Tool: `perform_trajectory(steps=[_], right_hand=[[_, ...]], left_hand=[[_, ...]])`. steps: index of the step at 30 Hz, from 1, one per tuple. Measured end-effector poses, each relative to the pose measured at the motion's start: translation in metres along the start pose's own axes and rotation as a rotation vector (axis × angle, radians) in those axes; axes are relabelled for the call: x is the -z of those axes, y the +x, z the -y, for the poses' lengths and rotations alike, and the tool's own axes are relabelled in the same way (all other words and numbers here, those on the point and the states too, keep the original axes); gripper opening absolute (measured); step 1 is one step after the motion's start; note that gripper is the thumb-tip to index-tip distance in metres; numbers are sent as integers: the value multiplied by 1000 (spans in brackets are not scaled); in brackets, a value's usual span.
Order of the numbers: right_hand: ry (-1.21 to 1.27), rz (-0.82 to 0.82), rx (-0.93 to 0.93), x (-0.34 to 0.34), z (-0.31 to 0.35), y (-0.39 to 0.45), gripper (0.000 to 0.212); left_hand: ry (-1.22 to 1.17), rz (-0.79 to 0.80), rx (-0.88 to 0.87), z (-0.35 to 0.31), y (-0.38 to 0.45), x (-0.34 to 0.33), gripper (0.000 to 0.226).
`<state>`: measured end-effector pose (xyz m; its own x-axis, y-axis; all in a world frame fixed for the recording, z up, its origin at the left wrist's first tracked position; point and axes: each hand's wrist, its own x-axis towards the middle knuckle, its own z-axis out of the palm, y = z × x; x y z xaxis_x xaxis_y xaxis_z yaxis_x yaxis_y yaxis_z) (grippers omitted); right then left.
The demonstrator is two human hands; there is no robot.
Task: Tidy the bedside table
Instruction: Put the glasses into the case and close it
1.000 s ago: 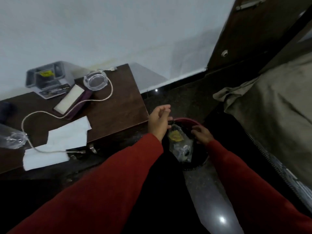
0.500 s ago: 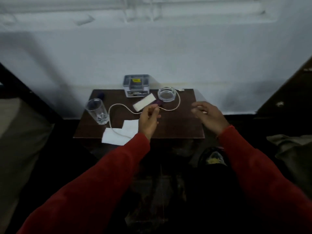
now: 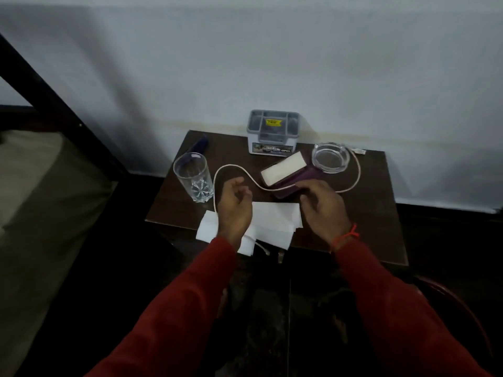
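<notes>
Not far along, judging by the clutter on the desk [image 3: 362,213]. White tissue papers [image 3: 272,221] lie loose at the front edge, partly overhanging it. A white cable [image 3: 356,172] snakes across the top: from its plug near the back right corner, round the glass ashtray [image 3: 330,157], over the purple wallet [image 3: 296,180], past the drinking glass [image 3: 193,176] and down over the tissues. A white box [image 3: 283,168] rests on the wallet, tilted across it. A grey organiser box [image 3: 273,131] sits against the wall at the back, apparently in its place already. A dark blue object [image 3: 200,144] lies behind the glass, too dim to identify.

Left hand [image 3: 234,205] hovers above the tissues and just beside the cable, fingers [image 3: 239,186] loosely curled and half open, holding nothing. Right hand [image 3: 324,208] hovers above the near end of the wallet, fingers [image 3: 307,186] spread and relaxed, also empty; whether they touch the cable or wallet cannot be told.

Still to do, most likely: gather the tissues, coil the cable, square up the wallet and box, deal with the glass and ashtray.

In the way: the cable draped over several items, so lifting any one could drag the others. Glass upright close to the left hand, easy to knock. A bed [image 3: 40,170] flanks the desk on the left; a dark red rim [image 3: 462,303] shows at lower right, nature unclear.
</notes>
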<state>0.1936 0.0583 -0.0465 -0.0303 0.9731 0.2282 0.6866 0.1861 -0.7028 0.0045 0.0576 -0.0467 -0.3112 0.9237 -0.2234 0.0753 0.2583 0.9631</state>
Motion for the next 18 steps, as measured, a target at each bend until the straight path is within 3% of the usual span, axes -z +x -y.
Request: perform_trajectory(steps=[3, 7, 9, 14, 18], right_hand=[[-98, 23, 20, -14, -10, 22, 41], [-208, 51, 8, -20, -10, 20, 41], [-249, 50, -7, -29, -10, 28, 41], [-304, 60, -7, -43, -3, 34, 37], [-312, 89, 28, -44, 3, 32, 16]], left_hand=[[46, -6, -23, -5, 13, 2, 27], [189, -146, -366, -23, 5, 22, 14], [212, -188, -431, -27, 12, 33, 10], [285, -139, -348, -18, 19, 45, 6], [515, 131, -235, -1, 19, 39, 10]])
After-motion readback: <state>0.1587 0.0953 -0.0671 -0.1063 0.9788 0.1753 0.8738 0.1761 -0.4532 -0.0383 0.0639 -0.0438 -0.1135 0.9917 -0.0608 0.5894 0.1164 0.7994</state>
